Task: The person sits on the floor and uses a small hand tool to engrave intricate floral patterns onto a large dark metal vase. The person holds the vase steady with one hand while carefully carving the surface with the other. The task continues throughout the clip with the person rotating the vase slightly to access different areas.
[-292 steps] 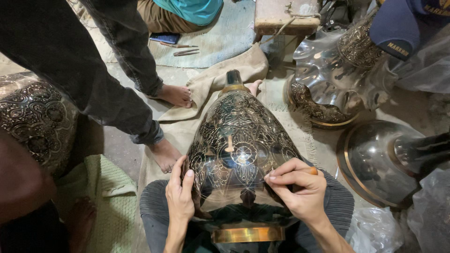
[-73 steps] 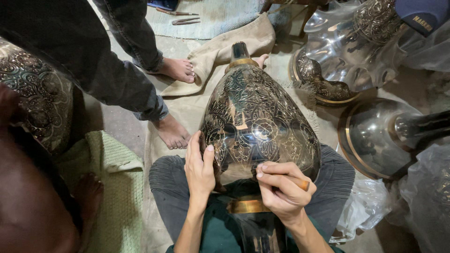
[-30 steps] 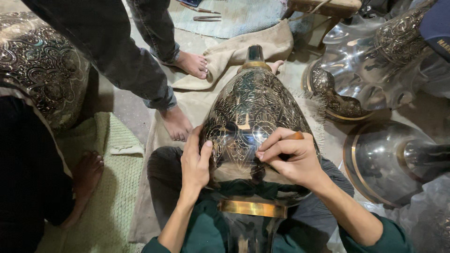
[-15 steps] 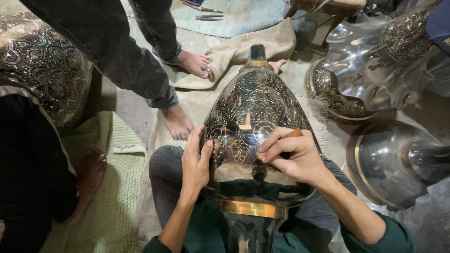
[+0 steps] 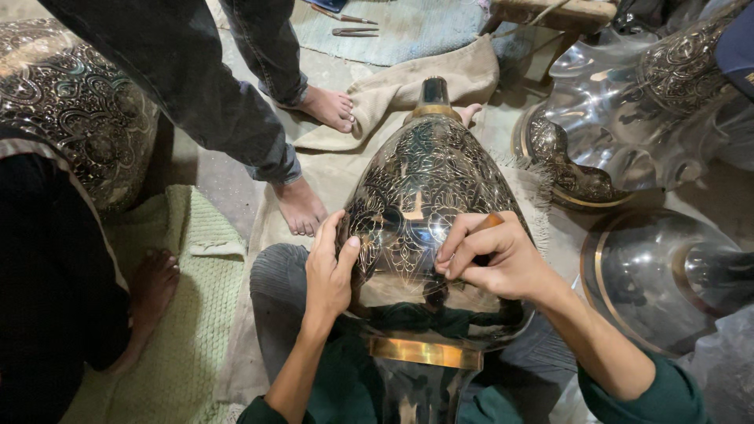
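A large engraved metal vase (image 5: 428, 180) lies across my lap, its narrow neck pointing away from me and a gold band near my body. My left hand (image 5: 330, 267) rests flat on the vase's left side, fingers spread against the metal. My right hand (image 5: 495, 255) is closed around a small wooden-handled engraving tool (image 5: 488, 223), its tip pressed to the vase's shiny engraved surface near the middle.
A standing person's bare feet (image 5: 302, 206) and dark trouser legs are just left of the vase. Another person's foot (image 5: 149, 286) rests on a green mat. Another engraved vessel (image 5: 71, 102) sits at left; polished metal pieces (image 5: 660, 267) lie at right. A tan cloth (image 5: 400, 86) lies beyond.
My right hand has shifted slightly along the vase with the tool. The left hand stays on the vase's side. The standing person's feet have barely moved.
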